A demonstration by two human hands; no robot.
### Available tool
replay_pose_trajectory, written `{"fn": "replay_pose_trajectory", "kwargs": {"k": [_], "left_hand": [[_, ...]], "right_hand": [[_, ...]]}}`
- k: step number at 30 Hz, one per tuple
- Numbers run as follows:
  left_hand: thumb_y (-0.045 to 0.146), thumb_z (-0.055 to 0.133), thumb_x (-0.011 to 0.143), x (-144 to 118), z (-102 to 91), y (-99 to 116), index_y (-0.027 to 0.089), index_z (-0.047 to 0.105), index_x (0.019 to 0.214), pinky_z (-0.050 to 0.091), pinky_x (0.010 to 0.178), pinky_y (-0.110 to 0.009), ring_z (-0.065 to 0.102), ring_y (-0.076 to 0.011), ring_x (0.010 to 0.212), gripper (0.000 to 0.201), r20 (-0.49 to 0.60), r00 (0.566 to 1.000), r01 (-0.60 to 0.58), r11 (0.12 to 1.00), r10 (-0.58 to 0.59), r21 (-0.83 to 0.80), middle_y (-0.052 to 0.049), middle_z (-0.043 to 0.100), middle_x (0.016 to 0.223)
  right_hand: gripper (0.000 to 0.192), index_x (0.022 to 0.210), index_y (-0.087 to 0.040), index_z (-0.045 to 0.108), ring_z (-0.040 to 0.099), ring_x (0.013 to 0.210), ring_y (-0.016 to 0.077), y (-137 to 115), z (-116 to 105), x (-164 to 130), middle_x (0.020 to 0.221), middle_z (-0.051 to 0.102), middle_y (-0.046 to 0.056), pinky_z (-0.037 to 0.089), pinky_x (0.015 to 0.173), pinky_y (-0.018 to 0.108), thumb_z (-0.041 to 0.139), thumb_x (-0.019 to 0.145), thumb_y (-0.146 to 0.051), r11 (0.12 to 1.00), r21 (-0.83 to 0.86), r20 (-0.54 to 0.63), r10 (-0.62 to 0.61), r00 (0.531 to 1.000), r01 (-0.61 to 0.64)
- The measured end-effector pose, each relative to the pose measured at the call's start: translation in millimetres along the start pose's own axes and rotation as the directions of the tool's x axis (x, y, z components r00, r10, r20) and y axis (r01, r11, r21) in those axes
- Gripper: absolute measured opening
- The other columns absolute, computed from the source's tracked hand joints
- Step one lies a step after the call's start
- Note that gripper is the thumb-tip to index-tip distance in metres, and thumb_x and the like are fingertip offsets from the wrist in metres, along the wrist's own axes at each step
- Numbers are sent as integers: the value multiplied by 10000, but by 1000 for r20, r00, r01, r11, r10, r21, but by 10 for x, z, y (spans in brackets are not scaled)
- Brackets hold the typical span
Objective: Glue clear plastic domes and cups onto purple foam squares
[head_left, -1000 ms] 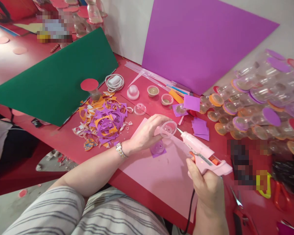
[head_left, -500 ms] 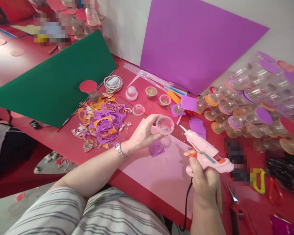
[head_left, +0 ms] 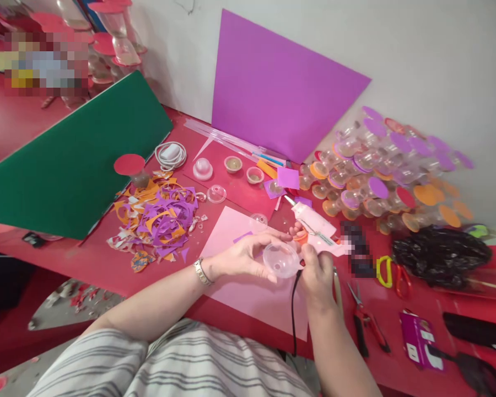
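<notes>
My left hand is closed around the rim of a clear plastic dome lid, its hollow side tilted up toward me. In my right hand is a pink hot glue gun, gripped by the handle with fingers at the orange trigger. The gun's nozzle points away to the upper left, apart from the lid. Just beyond my left fingers, another clear dome rests near a purple square, partly hidden. Under both hands lies a pink sheet.
Purple and orange scraps are heaped on the left beside a green board. Stacked clear-dome hourglasses fill the back right. Pliers, yellow-handled scissors and a black bag lie right. A purple board leans against the wall.
My left hand has brought the dome lid nearer my body and tilted it. The glue gun has shifted so its nozzle sits beyond the lid. The view has turned toward the right.
</notes>
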State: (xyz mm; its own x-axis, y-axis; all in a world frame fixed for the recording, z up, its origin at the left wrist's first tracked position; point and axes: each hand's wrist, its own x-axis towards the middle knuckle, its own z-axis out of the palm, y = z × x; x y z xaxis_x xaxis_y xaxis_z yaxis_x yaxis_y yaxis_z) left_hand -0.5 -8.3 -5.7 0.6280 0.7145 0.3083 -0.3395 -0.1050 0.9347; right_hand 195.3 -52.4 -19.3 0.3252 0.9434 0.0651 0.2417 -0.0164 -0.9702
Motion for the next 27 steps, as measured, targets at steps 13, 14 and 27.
{"fn": "replay_pose_trajectory", "kwargs": {"k": [13, 14, 27], "left_hand": [[614, 826, 630, -36, 68, -31, 231, 721, 1037, 419, 1078, -545, 588, -299, 1185, 569, 59, 998, 4, 1000, -2, -18, -85, 671, 1046], [617, 831, 622, -40, 71, -11, 227, 724, 1028, 430, 1066, -540, 593, -297, 1159, 572, 44, 999, -8, 999, 10, -32, -87, 655, 1048], [623, 893, 482, -96, 157, 109, 217, 741, 1046, 513, 893, -400, 564, -231, 926, 711, -118, 993, -51, 974, 25, -220, -57, 554, 942]], "right_hand": [[508, 864, -191, 727, 723, 933, 289, -307, 93, 47, 865, 761, 112, 590, 825, 432, 544, 843, -665, 997, -34, 209, -58, 976, 66], [504, 868, -197, 723, 720, 945, 292, -345, 78, 57, 882, 761, 111, 589, 826, 439, 556, 831, -671, 996, -34, 217, -70, 974, 79], [389, 832, -247, 691, 718, 657, 218, -429, 209, 51, 750, 756, 36, 577, 554, 325, 696, 750, -627, 988, 142, 115, 41, 993, -58]]}}
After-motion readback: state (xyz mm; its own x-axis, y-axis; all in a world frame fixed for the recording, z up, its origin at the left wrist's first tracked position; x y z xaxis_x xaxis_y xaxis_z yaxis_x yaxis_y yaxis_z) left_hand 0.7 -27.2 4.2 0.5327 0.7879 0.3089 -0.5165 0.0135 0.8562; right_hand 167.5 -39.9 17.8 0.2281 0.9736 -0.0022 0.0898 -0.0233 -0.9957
